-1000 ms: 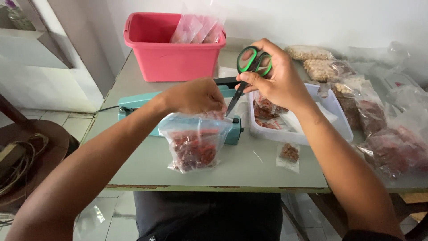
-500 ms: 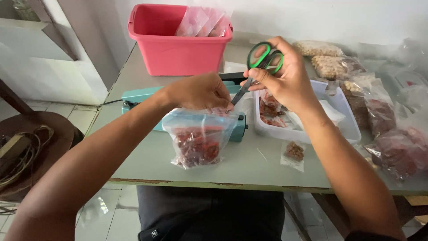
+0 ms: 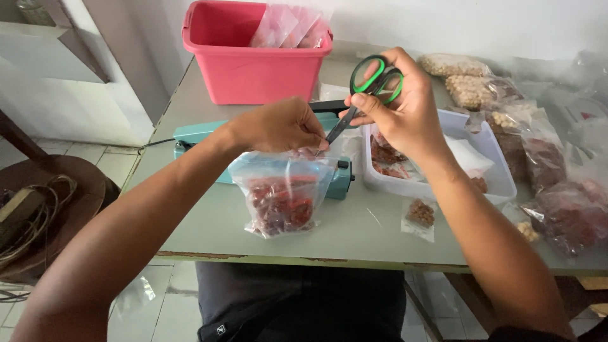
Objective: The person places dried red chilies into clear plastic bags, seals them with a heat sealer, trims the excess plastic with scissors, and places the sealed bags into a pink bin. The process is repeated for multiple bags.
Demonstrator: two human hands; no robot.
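Crinkly clear bag [image 3: 283,196] | left hand [image 3: 278,125] fingers pinch top | right hand [image 3: 405,104] fingers grip scissors [image 3: 362,98]

A clear plastic bag of red pieces [image 3: 282,199] hangs near centre; clear bags of beige nuts [image 3: 472,79] and dark red pieces [image 3: 570,212] crowd the right tabletop [image 3: 209,215].

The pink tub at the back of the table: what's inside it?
Inside the pink tub, several clear plastic bags stick up above the rim at its right side. The contents look faintly reddish, too blurred to identify. The tub's front wall hides the bottom and anything lying lower.
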